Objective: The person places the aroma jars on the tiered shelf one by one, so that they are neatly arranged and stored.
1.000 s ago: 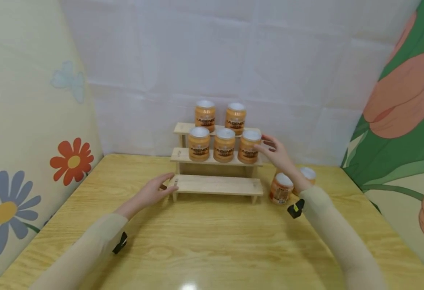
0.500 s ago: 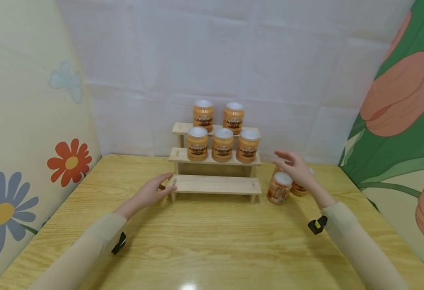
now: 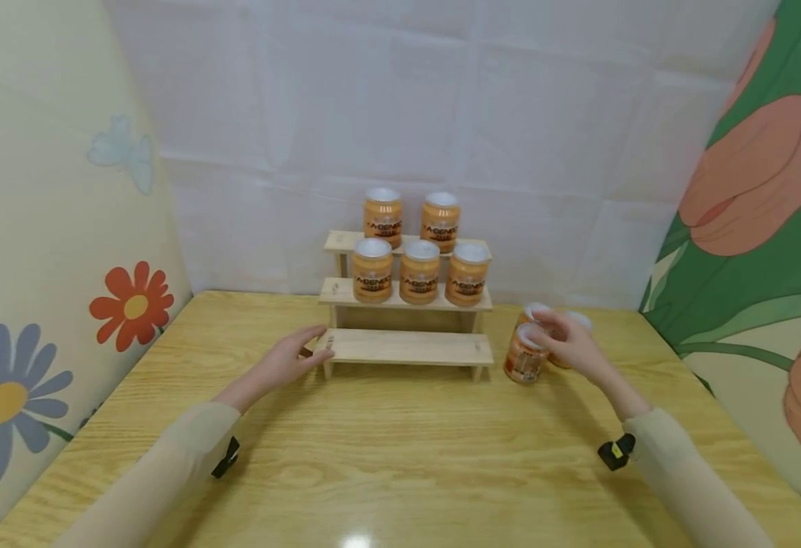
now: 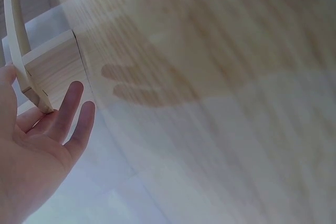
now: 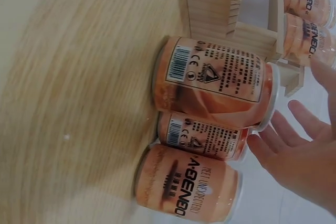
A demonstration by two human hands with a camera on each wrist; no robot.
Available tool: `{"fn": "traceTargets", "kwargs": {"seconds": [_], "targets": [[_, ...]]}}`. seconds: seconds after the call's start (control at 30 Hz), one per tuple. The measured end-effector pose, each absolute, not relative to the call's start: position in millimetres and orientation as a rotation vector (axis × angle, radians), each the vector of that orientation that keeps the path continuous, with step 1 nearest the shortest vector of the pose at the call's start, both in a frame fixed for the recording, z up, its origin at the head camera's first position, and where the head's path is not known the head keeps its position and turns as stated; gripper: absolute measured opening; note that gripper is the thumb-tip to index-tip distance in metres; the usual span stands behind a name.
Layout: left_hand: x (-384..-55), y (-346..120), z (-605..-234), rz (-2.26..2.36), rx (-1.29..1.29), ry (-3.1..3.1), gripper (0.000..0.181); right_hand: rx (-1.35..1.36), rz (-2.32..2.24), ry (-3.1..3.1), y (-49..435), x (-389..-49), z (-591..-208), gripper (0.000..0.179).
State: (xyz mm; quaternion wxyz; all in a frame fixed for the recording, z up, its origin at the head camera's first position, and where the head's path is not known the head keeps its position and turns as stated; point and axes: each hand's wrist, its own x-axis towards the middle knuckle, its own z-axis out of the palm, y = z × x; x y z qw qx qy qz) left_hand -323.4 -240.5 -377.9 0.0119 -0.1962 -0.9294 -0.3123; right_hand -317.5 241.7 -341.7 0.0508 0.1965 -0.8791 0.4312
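In the head view my left hand (image 3: 289, 358) holds the left end of the lowest tier of a stepped wooden display rack (image 3: 407, 347). The left wrist view shows the thumb and index finger (image 4: 31, 118) pinching the board's end, other fingers spread. My right hand (image 3: 574, 348) reaches over three orange cans with pale lids on the table, right of the rack. Its fingers are spread, with the fingertips right at the lid of the nearest can (image 5: 215, 82). Beside that stand a second can (image 5: 202, 136) and a third can (image 5: 189, 184), all upright.
Two orange cans (image 3: 439, 223) stand on the top tier and three on the middle tier (image 3: 467, 275). The rack stands on a wood-grain table (image 3: 373, 457). A white cloth (image 3: 400, 99) hangs behind, with flower-printed panels (image 3: 30, 228) at both sides.
My right hand has left the right-hand can on the middle tier and moved right and down to the cans on the table. My left hand keeps its place on the rack.
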Motion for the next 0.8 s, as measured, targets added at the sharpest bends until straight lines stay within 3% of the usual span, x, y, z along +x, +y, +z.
{"fn": "traceTargets", "kwargs": {"seconds": [0.57,0.8], "targets": [[-322,-239,-378,-0.987,-0.610,-2.889,0.067,0.567,1.161,-2.740,243,-315,-345,0.041],[-322,-240,-375,-0.965,-0.629,-2.888,0.067,0.639,1.286,-2.865,253,-316,-345,0.056]]}}
